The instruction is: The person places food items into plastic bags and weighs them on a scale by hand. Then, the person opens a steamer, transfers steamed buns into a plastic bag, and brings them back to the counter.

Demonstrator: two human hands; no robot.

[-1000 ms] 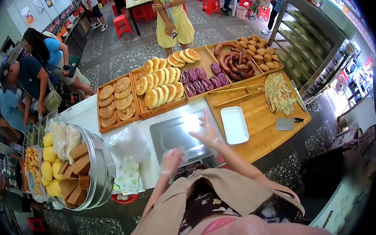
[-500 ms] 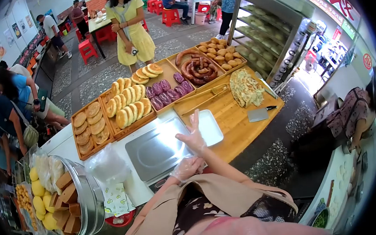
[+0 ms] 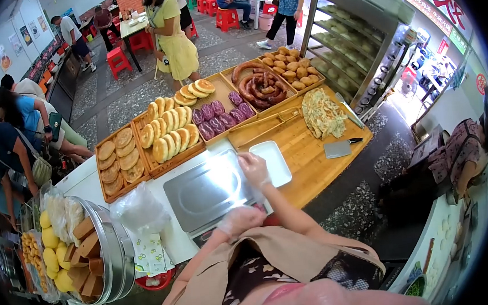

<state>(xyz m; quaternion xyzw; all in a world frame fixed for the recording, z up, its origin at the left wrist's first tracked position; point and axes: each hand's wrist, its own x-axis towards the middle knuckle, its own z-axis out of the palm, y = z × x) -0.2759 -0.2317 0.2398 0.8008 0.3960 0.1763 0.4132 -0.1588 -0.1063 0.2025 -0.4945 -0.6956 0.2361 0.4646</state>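
Both my hands wear thin clear plastic gloves. My right hand [image 3: 255, 170] hovers over the right edge of the metal scale [image 3: 198, 193], near the white tray [image 3: 271, 160]. Its fingers are curled in, and nothing shows in them. Closer to my body, my left hand [image 3: 241, 220] is closed above the scale's front edge, near my right forearm. Whether it grips anything is hidden. The scale's shiny plate carries nothing but a bright reflection.
Wooden trays hold flat cakes [image 3: 119, 159], golden buns [image 3: 168, 130], purple rolls [image 3: 218, 119] and sausages [image 3: 262, 87]. A cleaver [image 3: 338, 148] and shredded pancake [image 3: 322, 113] lie on the board [image 3: 308, 170]. Plastic bags [image 3: 139, 209] and a steamer [image 3: 114, 254] stand left. A person in yellow [image 3: 173, 37] is beyond.
My right hand's spread fingers have curled in. My left hand has drawn away from the right wrist and stays closed. The person in yellow has turned sideways.
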